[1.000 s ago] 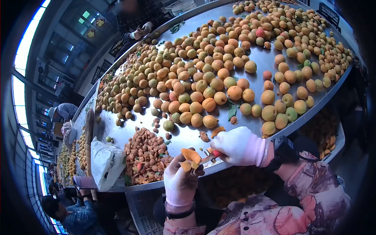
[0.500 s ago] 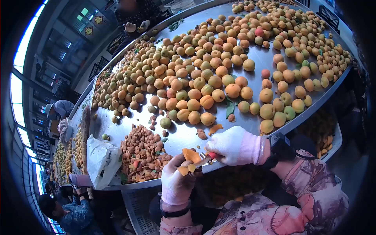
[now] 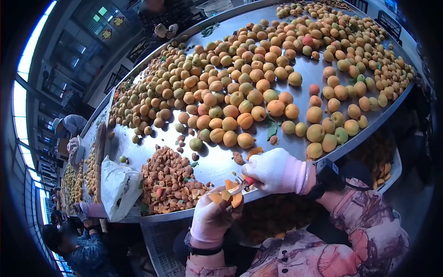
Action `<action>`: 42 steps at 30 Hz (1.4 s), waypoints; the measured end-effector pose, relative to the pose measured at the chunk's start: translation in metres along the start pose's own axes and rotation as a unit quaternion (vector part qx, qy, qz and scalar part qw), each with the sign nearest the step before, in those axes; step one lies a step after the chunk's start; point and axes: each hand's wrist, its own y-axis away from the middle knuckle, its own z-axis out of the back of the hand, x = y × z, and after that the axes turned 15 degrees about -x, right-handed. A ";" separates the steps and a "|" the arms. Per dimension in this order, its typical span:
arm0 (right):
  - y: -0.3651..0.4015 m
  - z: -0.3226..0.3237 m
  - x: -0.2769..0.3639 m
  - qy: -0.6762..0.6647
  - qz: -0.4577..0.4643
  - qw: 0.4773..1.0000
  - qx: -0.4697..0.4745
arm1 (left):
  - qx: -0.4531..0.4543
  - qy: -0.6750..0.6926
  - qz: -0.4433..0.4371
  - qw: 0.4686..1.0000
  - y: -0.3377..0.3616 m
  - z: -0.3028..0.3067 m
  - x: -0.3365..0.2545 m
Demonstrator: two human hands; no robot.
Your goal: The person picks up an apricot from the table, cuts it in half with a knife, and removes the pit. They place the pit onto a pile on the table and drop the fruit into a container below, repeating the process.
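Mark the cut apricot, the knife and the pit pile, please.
cut apricot (image 3: 236, 199): head view, orange flesh, held in left hand (image 3: 211, 220)
knife (image 3: 249, 180): head view, red handle by right hand (image 3: 276, 170)
pit pile (image 3: 168, 179): head view, middle of the heap

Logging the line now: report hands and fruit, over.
Left hand shut on split apricot. Right hand shut on knife, blade at the fruit. Pit pile on table beside left hand, not in the way.

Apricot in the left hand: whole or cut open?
Cut open: apricot shows as orange pieces in the left hand; right hand holds a knife to it.
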 end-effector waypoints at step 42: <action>0.009 0.065 -0.032 -0.097 -0.308 0.928 -0.187 | 0.041 -0.783 -0.198 0.589 -0.084 -0.018 0.008</action>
